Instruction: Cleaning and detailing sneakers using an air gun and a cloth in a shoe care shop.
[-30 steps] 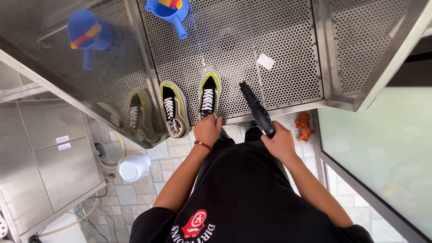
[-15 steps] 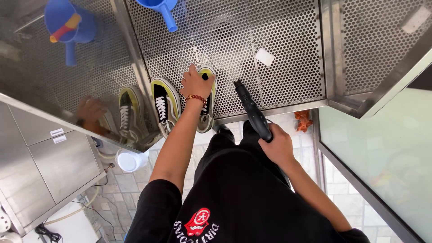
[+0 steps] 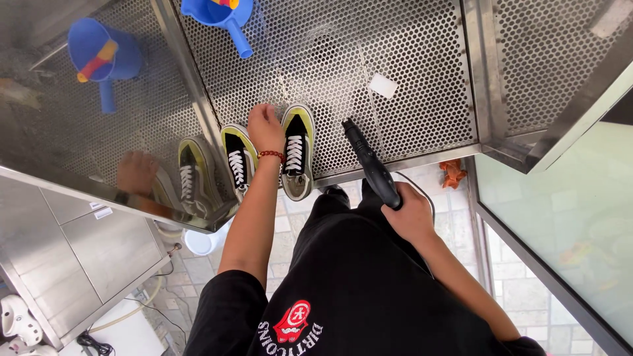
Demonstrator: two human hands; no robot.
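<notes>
Sneakers, two of them, black with yellow trim and white laces, stand side by side at the near edge of the perforated steel surface [image 3: 409, 46], toes pointing away to the far side and heels toward the person. The left sneaker [image 3: 237, 158] and the right sneaker [image 3: 298, 155] run lengthwise near to far, roughly parallel. The left hand [image 3: 265, 126] rests between them near their toes, fingers [image 3: 258, 113] curled down; whether they pinch anything I cannot tell. The right hand [image 3: 412, 212] is clenched around the grip of a black spray gun [image 3: 369, 161], whose long barrel slants up and to the far left, nozzle over the surface just right of the right sneaker. One blue scoop [image 3: 221, 14] with a handle sits at the far side, and one small white square [image 3: 384, 86] lies further right. The polished left wall [image 3: 79, 132] mirrors the scoop, a shoe and the hand.
</notes>
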